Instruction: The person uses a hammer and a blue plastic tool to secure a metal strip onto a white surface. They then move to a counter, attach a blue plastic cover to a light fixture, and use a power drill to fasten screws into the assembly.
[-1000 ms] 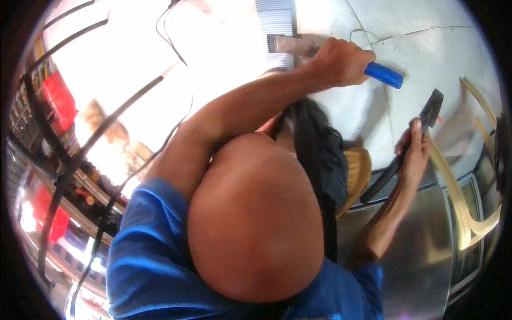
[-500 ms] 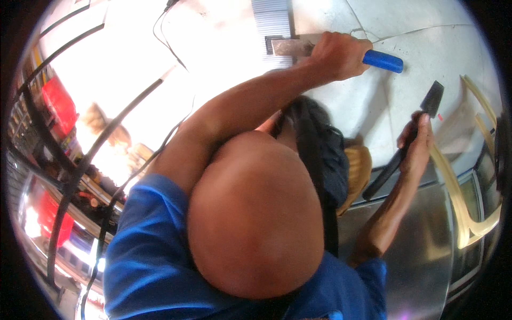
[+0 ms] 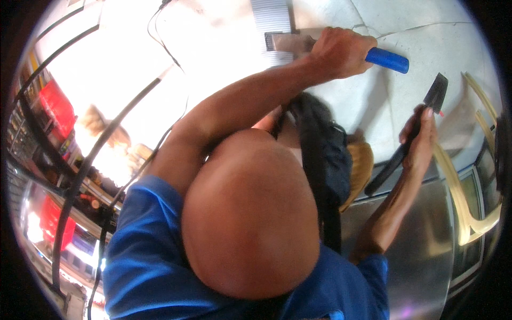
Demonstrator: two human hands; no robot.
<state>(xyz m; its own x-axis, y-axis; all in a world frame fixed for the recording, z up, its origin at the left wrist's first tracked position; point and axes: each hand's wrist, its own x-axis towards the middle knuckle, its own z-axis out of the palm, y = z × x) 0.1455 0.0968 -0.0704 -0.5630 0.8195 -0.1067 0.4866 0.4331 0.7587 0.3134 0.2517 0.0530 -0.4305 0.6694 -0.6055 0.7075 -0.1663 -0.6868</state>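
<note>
Reaching across to the upper middle, my left hand (image 3: 344, 52) is closed around a flat-bladed tool with a blue handle (image 3: 388, 60). Its rust-stained metal blade (image 3: 292, 42) points left and overlaps a grey ribbed strip (image 3: 271, 13) beside a small dark rectangular patch. Whether the blade touches the strip, I cannot tell. On the right, my right hand (image 3: 420, 137) grips a long dark tool (image 3: 386, 172) near its middle. The flared flat end (image 3: 437, 90) of that tool points up and away, over the pale floor. A small red mark shows beside it.
Dark cloth (image 3: 320, 144) and a tan rounded thing (image 3: 361, 165) lie between my arms. Pale yellow curved bars (image 3: 453, 186) stand at the right beside a shiny metal panel (image 3: 421, 234). Black bars (image 3: 114, 125) and a thin cable (image 3: 165, 48) cross the left; red items (image 3: 57, 109) lie beyond.
Both hands have shifted slightly up and to the right, each keeping its tool. The left tool's blade remains over the ribbed strip.
</note>
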